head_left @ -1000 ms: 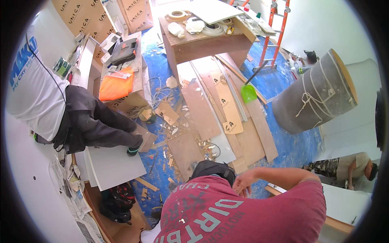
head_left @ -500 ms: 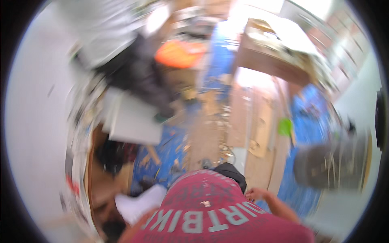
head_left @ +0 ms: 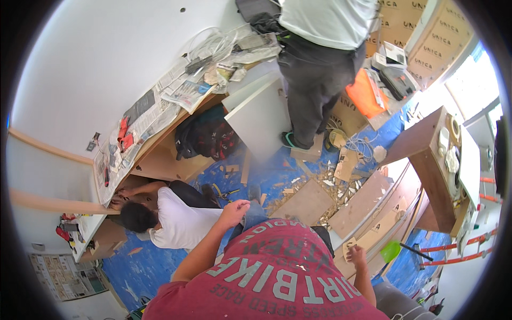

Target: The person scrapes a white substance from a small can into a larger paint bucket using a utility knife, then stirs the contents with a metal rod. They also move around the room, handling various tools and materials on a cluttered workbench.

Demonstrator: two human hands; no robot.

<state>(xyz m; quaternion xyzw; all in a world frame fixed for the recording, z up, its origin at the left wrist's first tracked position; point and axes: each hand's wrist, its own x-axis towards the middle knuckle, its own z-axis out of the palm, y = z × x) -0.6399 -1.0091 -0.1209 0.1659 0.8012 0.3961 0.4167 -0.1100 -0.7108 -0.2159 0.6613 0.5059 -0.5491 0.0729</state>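
I look down on my red printed shirt [head_left: 277, 277]. My left hand [head_left: 234, 208] is stretched forward over my jeans knee [head_left: 255, 213], fingers loosely curled, holding nothing. My right hand [head_left: 356, 256] hangs low at my right side, next to a small tan wood piece [head_left: 349, 246]; whether it grips that piece is unclear. A person in a white shirt [head_left: 176, 226] crouches just left of my left hand, reaching under a wooden counter [head_left: 160, 160].
A second person in dark trousers [head_left: 314, 80] stands by a white panel [head_left: 261, 120]. Wooden boards [head_left: 306, 202] and scraps lie on blue floor sheeting [head_left: 138, 261]. A black backpack [head_left: 205, 136], a wooden table [head_left: 426, 154], a green dustpan [head_left: 390, 250] and an orange ladder [head_left: 458, 256] surround me.
The view has swung round fast, through a blurred frame. The counter and the crouching person have come into sight. My right hand has dropped from my chest to my side.
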